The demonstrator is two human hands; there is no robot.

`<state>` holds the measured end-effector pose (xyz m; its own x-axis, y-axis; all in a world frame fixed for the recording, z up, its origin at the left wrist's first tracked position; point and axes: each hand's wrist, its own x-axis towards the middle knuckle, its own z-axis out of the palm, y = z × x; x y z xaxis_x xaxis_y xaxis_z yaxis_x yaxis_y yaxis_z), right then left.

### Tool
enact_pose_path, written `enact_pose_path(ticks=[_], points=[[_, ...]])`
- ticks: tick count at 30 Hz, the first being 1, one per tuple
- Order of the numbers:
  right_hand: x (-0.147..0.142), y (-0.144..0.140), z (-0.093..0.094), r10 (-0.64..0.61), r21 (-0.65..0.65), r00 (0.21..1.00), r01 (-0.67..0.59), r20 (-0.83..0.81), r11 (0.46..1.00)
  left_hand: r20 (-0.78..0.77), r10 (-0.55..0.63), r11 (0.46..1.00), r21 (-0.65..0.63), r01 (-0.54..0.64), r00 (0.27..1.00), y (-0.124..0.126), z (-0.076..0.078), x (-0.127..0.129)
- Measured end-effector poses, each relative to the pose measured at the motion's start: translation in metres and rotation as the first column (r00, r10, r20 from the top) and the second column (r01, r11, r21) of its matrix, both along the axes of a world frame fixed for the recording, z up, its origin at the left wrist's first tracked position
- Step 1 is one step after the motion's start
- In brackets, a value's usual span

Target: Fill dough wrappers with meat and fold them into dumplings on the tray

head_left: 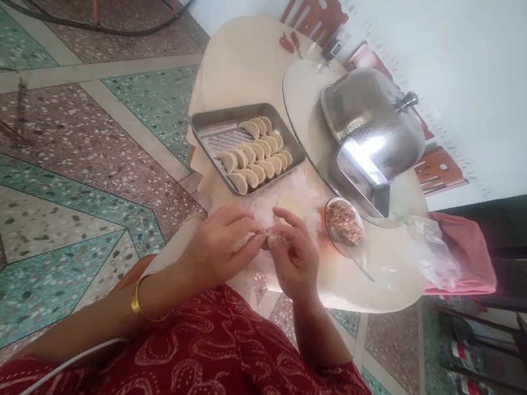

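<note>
Both my hands meet over the near edge of a round cream table (242, 55). My left hand (221, 246), with a gold bangle at the wrist, pinches the edge of a small dumpling (276, 240). My right hand (294, 252) cradles the same dumpling from the other side. Just beyond it lies a pale dough wrapper (292, 206) on a floury patch. A bowl of brownish minced filling (344, 224) stands right of my right hand. A metal tray (213, 126) behind my hands holds several folded dumplings in rows.
A steel colander (375, 121) rests on a metal box on a round board at the table's far right. A crumpled clear plastic bag (432, 248) and a pink cloth (469, 246) lie at the right edge. Terrazzo floor surrounds the table.
</note>
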<state>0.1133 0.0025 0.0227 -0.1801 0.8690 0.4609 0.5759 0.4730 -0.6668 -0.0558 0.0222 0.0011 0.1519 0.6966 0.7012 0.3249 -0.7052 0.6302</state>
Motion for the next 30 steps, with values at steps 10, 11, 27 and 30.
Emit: enact_pose_path(ticks=[10,11,27,30], points=[[0.000,0.000,-0.002,-0.029,-0.015,1.000,0.029,-0.004,0.999,0.086,-0.089,0.939,-0.324,0.112,0.992,-0.003,0.000,-0.005],[0.000,0.000,-0.002,-0.027,-0.018,1.000,0.027,-0.003,0.999,0.095,-0.094,0.937,-0.329,0.121,0.991,-0.003,0.000,-0.005],[0.013,0.018,0.019,0.187,-0.372,0.969,-0.235,-0.161,0.898,0.682,-0.108,0.499,-0.592,0.633,0.723,-0.001,-0.001,0.018],[0.020,0.016,0.019,0.156,-0.376,0.973,-0.211,-0.171,0.902,0.760,0.005,0.444,-0.584,0.680,0.650,0.000,-0.004,0.023]])
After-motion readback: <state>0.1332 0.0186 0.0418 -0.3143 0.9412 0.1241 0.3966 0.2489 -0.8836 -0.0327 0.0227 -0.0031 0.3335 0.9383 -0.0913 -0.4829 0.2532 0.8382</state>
